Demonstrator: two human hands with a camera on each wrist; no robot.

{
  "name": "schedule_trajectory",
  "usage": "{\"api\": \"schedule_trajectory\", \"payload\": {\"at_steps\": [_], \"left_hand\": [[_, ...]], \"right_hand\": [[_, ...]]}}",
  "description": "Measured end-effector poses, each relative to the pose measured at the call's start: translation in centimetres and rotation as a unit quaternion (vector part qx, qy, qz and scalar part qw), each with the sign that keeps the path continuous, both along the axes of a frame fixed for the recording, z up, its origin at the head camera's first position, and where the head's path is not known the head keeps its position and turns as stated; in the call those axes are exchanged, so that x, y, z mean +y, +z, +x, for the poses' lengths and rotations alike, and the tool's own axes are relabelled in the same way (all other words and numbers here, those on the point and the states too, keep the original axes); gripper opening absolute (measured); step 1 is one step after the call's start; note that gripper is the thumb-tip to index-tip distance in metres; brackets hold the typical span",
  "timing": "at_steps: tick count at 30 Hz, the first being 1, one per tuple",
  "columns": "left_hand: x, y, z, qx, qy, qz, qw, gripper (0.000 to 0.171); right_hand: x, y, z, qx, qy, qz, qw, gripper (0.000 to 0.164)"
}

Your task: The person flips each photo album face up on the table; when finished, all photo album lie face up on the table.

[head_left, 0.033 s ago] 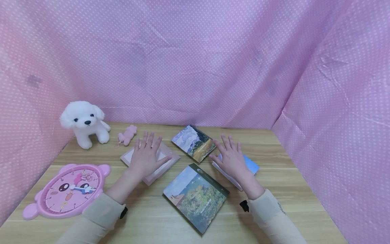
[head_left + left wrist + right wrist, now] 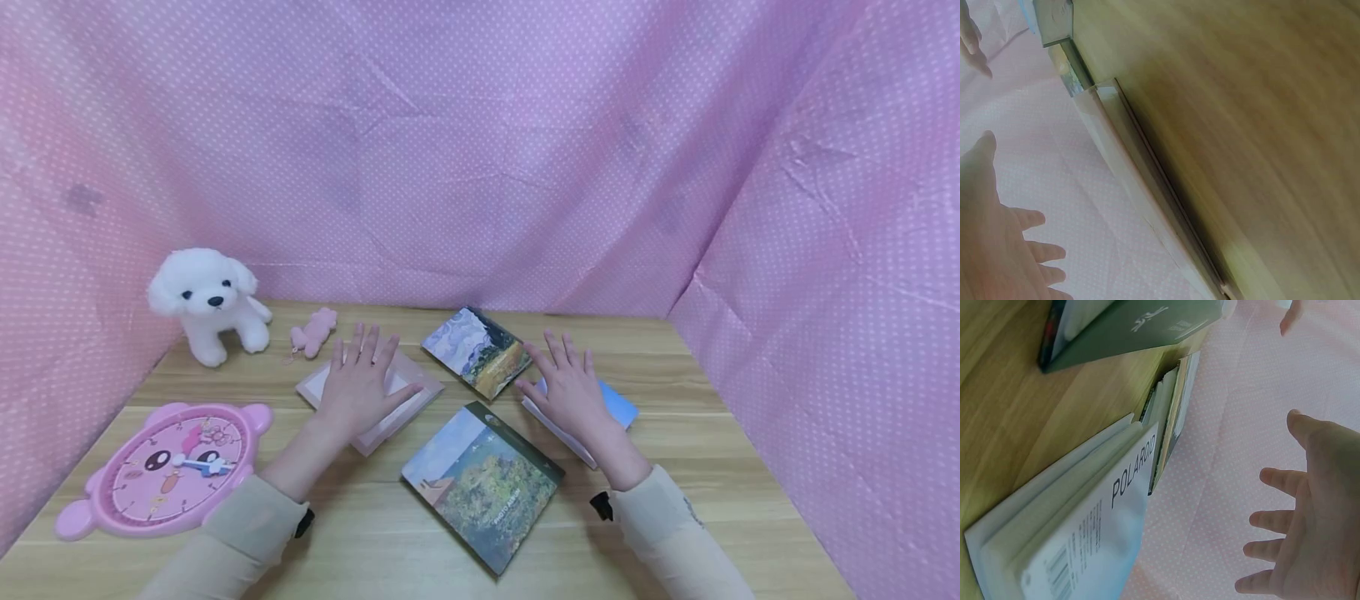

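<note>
My left hand (image 2: 355, 392) is spread out above a pale pink album (image 2: 401, 417), covering part of its cover in the head view. In the left wrist view that album (image 2: 1129, 162) stays apart from the hand (image 2: 997, 244). My right hand (image 2: 572, 400), fingers fanned, hovers over a blue and white album (image 2: 618, 406). The word POLAROID shows on this album (image 2: 1104, 519) in the right wrist view, away from the hand (image 2: 1316, 519). Between the hands lie a photo album with a tree painting (image 2: 487, 487) in front and a smaller landscape-covered album (image 2: 476, 354) behind.
A white plush dog (image 2: 210, 300) sits at the back left, beside a small pink bear charm (image 2: 313, 333). Near the left edge lies a pink toy clock (image 2: 161, 512). Pink dotted cloth (image 2: 480, 150) walls in the wooden table (image 2: 712, 467) at the back and sides.
</note>
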State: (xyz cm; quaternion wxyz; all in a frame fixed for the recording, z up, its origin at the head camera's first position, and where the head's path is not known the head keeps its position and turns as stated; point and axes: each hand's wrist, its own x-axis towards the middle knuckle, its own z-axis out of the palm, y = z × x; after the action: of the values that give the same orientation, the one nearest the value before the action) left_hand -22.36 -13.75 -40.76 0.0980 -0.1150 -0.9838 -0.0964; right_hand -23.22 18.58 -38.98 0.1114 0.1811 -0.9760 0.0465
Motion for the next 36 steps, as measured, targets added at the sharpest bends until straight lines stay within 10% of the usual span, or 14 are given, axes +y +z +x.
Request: {"api": "schedule_trajectory", "payload": {"at_steps": [36], "left_hand": [[-2.3, 2.7, -1.1, 0.011, -0.020, -0.009, 0.9997, 0.092]], "right_hand": [[-0.6, 2.5, -1.0, 0.029, 0.074, 0.010, 0.997, 0.068]]}}
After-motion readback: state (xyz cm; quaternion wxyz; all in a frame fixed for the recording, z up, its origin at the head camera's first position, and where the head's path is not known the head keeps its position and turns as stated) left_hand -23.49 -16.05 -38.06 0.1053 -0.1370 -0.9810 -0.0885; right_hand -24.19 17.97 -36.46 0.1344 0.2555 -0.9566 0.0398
